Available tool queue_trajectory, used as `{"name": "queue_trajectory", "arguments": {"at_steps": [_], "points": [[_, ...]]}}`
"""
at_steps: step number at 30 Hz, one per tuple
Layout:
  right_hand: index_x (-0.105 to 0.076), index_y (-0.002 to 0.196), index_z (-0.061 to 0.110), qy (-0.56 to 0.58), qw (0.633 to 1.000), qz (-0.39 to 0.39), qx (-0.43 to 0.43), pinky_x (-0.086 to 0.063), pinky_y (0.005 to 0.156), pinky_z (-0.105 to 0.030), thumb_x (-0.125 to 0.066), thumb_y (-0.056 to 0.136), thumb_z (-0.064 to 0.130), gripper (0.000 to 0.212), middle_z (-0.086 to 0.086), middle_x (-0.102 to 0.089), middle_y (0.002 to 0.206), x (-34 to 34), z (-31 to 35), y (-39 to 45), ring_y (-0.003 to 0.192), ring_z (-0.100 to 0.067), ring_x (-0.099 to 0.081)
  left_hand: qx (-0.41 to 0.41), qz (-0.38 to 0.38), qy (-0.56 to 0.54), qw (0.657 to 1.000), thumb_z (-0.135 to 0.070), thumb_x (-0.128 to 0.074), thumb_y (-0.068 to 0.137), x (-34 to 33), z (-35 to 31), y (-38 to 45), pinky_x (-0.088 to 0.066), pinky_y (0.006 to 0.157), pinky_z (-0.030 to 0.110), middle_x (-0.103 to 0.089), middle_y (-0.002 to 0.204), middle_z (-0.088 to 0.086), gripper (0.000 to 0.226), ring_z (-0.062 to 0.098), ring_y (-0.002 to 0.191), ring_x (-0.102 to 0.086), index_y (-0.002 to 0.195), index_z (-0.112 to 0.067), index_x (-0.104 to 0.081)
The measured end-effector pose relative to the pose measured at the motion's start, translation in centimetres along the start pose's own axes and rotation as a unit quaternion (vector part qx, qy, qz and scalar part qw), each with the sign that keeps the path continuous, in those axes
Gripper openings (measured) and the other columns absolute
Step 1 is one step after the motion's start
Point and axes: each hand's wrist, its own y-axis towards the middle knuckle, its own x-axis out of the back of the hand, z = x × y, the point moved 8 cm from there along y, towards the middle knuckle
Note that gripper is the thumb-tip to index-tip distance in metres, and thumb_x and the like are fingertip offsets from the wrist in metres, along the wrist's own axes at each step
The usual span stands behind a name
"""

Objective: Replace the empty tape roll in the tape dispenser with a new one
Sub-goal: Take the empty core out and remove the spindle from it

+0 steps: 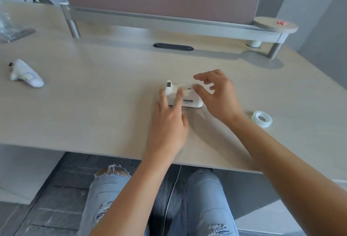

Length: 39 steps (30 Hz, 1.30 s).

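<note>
A white tape dispenser (189,101) marked VIVID stands on the desk's middle, its cutter end to the left. My left hand (168,123) rests two spread fingers on the dispenser's left half, near the cutter. My right hand (216,94) hovers over the dispenser's right end with thumb and fingers curled apart and nothing between them. The roll bay is hidden behind my right hand. A clear tape roll (262,119) lies flat on the desk to the right, apart from both hands.
A white handheld device (26,74) lies at the far left. A crumpled clear plastic bag (11,29) sits at the back left. A grey shelf rail (169,19) with a pink screen runs along the back. The desk's front edge (112,153) is near my knees.
</note>
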Motion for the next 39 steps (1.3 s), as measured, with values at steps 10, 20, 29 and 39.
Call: {"name": "queue_trajectory", "arguments": {"at_steps": [10, 20, 29, 39], "points": [[-0.083, 0.1, 0.019, -0.117, 0.97, 0.173, 0.12, -0.053, 0.075, -0.024, -0.079, 0.091, 0.026, 0.011, -0.001, -0.071, 0.094, -1.3, 2.4, 4.2, 0.076, -0.016, -0.068, 0.003, 0.006, 0.002, 1.0, -0.028, -0.055, 0.101, -0.4, 0.3, 0.2, -0.04, 0.117, 0.045, -0.003, 0.173, 0.016, 0.072, 0.038, 0.149, -0.032, 0.163, -0.032, -0.018], [-0.075, 0.099, 0.016, 0.042, 0.995, 0.078, 0.04, -0.056, 0.074, -0.028, -0.071, 0.099, 0.02, 0.006, 0.003, -0.076, 0.107, -0.2, -0.1, 2.4, 0.086, -0.013, -0.067, 0.0, 0.001, 0.012, 1.0, -0.025, -0.049, 0.101, -0.1, 0.2, 0.1, -0.038, 0.116, 0.045, -0.003, 0.173, 0.016, 0.068, 0.039, 0.148, -0.032, 0.163, -0.031, -0.02], [-0.077, 0.097, 0.011, 0.248, 0.964, -0.008, -0.097, -0.058, 0.074, -0.031, -0.071, 0.098, 0.02, 0.011, 0.002, -0.079, 0.093, 2.3, -0.6, 0.0, 0.08, -0.011, -0.07, -0.007, -0.165, -0.122, 0.979, -0.031, -0.065, 0.096, 4.1, -0.3, -0.8, -0.047, 0.108, 0.041, -0.041, 0.161, 0.011, 0.06, 0.028, 0.147, -0.044, 0.152, -0.018, -0.048], [-0.081, 0.085, 0.018, 0.358, 0.917, 0.027, -0.177, -0.058, 0.085, -0.037, -0.073, 0.093, 0.023, 0.012, -0.008, -0.081, 0.093, 3.1, 1.2, -6.5, 0.089, -0.021, -0.072, 0.113, -0.054, -0.585, 0.801, -0.008, -0.072, 0.094, 2.0, -1.8, -1.8, -0.065, 0.077, 0.038, -0.083, 0.091, 0.013, 0.013, 0.021, 0.077, -0.076, 0.101, -0.009, -0.083]]}}
